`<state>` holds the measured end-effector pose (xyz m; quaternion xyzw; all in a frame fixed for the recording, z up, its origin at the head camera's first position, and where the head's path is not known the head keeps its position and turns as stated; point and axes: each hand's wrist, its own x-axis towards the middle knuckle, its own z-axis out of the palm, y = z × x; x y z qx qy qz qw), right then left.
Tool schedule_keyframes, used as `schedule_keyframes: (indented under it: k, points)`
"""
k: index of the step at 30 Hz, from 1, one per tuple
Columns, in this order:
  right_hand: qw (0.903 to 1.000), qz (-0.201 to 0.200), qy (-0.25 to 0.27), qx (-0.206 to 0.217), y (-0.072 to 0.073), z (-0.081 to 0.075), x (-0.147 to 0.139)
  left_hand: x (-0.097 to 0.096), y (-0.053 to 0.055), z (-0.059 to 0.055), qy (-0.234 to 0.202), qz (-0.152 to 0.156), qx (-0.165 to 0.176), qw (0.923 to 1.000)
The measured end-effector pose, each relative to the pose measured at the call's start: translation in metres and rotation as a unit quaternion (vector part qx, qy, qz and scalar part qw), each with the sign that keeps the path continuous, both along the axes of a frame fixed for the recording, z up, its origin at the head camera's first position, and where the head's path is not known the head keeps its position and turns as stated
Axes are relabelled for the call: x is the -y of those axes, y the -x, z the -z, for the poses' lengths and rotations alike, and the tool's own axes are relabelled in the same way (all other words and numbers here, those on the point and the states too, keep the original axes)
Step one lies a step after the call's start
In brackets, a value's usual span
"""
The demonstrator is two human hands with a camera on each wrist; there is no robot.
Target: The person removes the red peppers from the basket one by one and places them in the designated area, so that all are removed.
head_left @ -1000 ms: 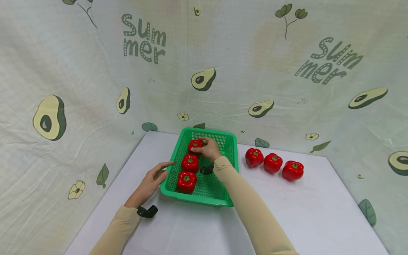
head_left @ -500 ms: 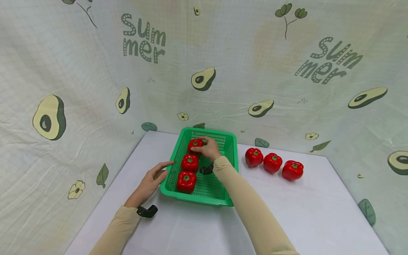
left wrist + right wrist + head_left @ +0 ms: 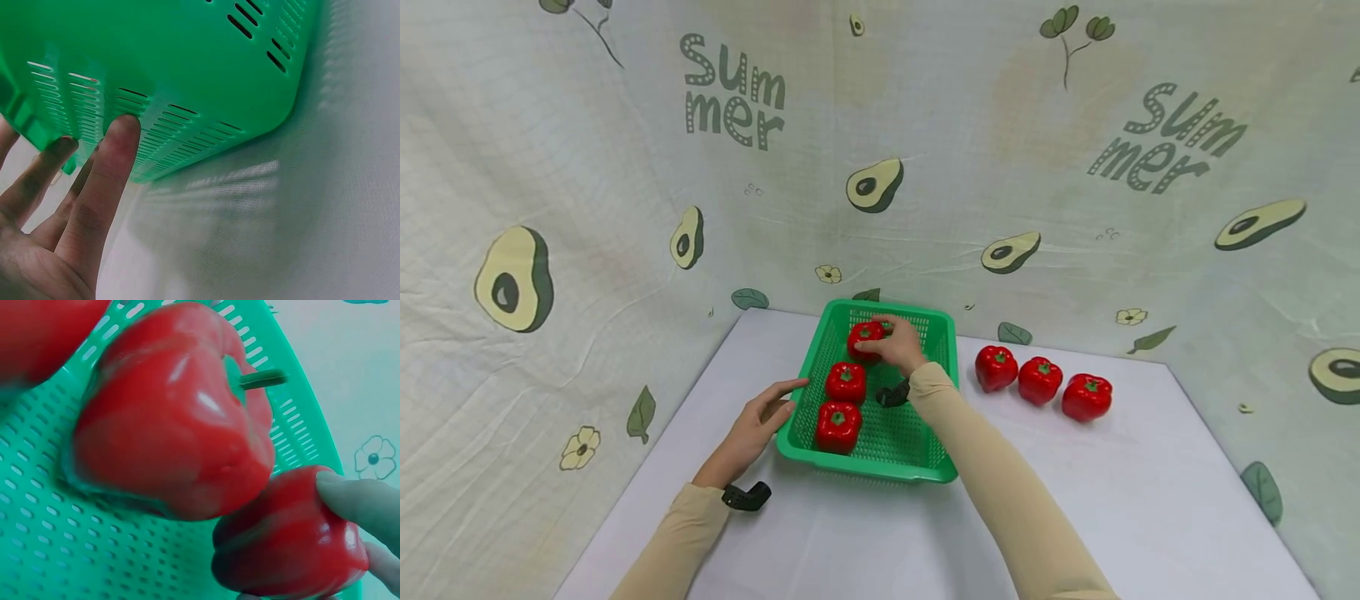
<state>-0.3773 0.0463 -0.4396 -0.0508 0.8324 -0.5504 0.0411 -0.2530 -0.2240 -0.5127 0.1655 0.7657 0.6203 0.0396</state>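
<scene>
My right hand (image 3: 901,343) grips a red bell pepper (image 3: 865,342) at the far left of a green plastic basket (image 3: 887,477). In the right wrist view, thumb and fingers lie round that pepper's sides. Two more red bell peppers, a middle one (image 3: 846,382) and a near one (image 3: 838,427), sit in a row along the basket's left side, stems up. My left hand (image 3: 756,429) is at the basket's left outer wall, fingers mostly straight. In the left wrist view, one fingertip (image 3: 125,128) meets the slotted wall (image 3: 181,119).
To the basket's right, several items short of a crowd stand in a slanting row: three red bell peppers (image 3: 1040,381) on the white table (image 3: 1150,483). A printed cloth (image 3: 940,167) hangs behind and at both sides. Each wrist carries a black camera (image 3: 747,497).
My right hand and its bell pepper have shifted slightly right, and a wider gap shows between that pepper and the middle one. The left hand stays in place.
</scene>
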Motion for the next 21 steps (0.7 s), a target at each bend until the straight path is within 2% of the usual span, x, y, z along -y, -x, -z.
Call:
schedule_keyframes:
  k: [8,14,21]
  points:
    - [0.9998,0.005,-0.017,-0.011,-0.004,-0.013,-0.013,0.001,0.001,0.001,-0.001,0.007,-0.008,0.9999]
    - [0.9999,0.007,0.009,-0.004,-0.011,-0.026,-0.021,0.002,0.000,0.002,0.005,0.003,-0.013,0.9999]
    - [0.9996,-0.016,0.021,-0.008,-0.019,-0.039,-0.032,0.002,0.000,0.002,0.000,0.006,-0.002,1.0000]
